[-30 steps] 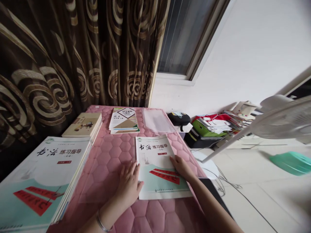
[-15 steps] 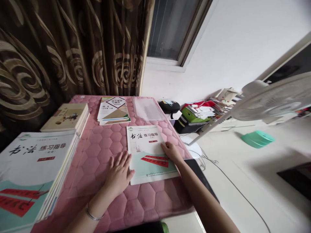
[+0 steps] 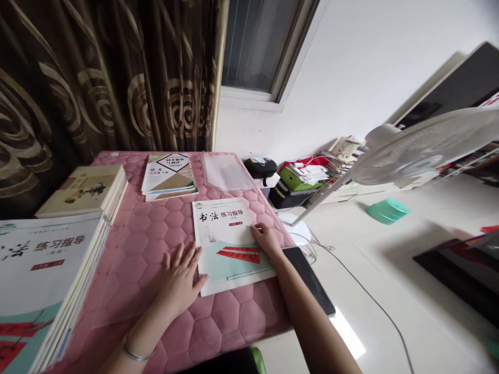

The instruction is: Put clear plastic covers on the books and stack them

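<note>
While gripping nothing, open right hand (image 3: 265, 240) rests on 书法练习指导 workbook (image 3: 224, 228), left hand (image 3: 180, 280) open beside it

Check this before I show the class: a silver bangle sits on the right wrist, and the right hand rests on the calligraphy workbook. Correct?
No: the silver bangle is on the left wrist, as the head view shows. The right hand does rest on the calligraphy workbook.
</note>
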Motion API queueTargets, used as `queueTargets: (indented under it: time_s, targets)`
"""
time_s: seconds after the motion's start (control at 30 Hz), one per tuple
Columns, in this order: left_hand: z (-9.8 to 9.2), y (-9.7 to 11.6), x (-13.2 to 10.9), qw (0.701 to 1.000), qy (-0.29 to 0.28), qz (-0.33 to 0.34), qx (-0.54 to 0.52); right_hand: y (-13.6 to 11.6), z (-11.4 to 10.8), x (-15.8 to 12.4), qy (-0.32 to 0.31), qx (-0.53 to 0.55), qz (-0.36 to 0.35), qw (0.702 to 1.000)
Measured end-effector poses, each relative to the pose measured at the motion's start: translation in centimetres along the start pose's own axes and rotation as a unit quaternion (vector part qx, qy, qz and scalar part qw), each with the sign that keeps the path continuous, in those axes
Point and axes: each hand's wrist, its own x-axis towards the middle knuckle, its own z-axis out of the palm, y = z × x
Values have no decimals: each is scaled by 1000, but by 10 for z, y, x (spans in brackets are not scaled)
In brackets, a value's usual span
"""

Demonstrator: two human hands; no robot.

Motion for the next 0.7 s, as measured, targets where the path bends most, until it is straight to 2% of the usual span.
queueTargets:
  time_s: [0.17,0.33,0.7]
  targets:
    - [2,-1,-1,999,17,9,27,2,-4,-1,6,39,7,999]
    - [-3,3,-2,998,-5,5,67,3,-5,-2,5,59,12,998]
    - [-9,7,-4,998,-29,-5,53,4,-5,-4,2,44,23,999]
